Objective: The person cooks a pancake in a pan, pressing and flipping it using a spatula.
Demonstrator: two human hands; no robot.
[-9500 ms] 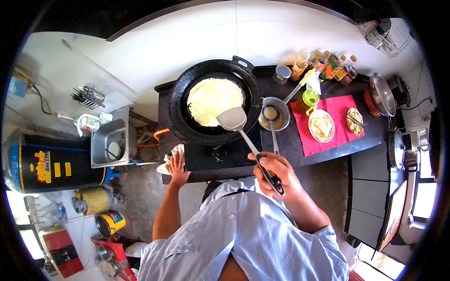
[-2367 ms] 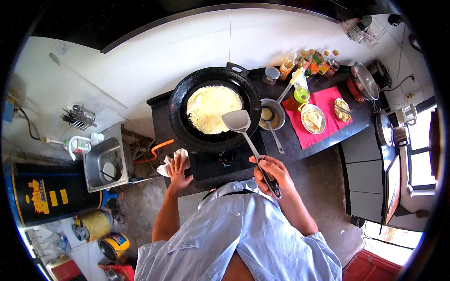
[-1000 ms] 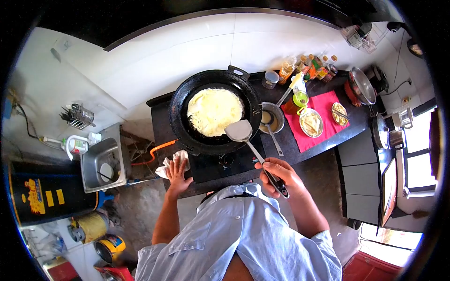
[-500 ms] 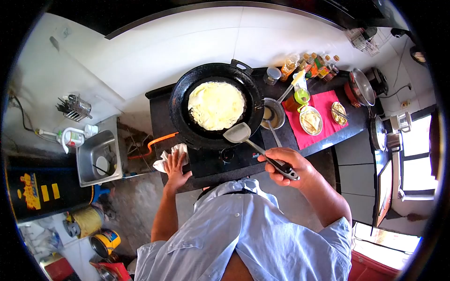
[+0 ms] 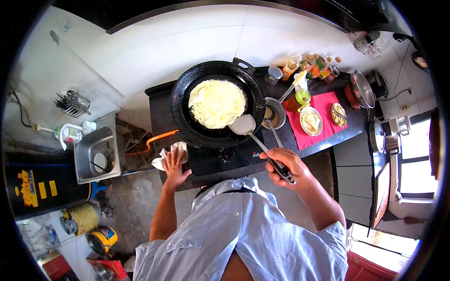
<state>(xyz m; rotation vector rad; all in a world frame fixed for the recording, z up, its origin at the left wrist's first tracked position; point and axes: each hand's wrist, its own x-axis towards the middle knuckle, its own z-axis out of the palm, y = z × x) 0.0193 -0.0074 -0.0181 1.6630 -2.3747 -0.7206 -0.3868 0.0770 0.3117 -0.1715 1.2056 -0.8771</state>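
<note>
A black wok (image 5: 180, 107) stands on the stove with a round pale-yellow pancake (image 5: 217, 104) lying flat in it. My right hand (image 5: 289, 167) is closed round the black handle of a spatula (image 5: 243, 125), whose grey blade is over the wok's lower right rim, near the pancake's edge. My left hand (image 5: 175, 167) rests with spread fingers on a white cloth (image 5: 160, 159) at the counter's front left edge. To the right of the wok, a saucepan (image 5: 280, 111) holds a ladle and pale liquid.
On a red cloth (image 5: 321, 133) sit a plate of folded pancake (image 5: 310, 120), a small bowl of food (image 5: 338, 114) and a green-lidded jar (image 5: 303, 97). Bottles (image 5: 320, 67) line the wall behind. A sink (image 5: 98, 157) is at left; an orange hose (image 5: 151, 140) runs to the stove.
The spatula blade has moved from the wok's front rim up and right, closer to the pancake. Earlier it lay over the pancake's lower right edge. My left hand has stayed on the cloth.
</note>
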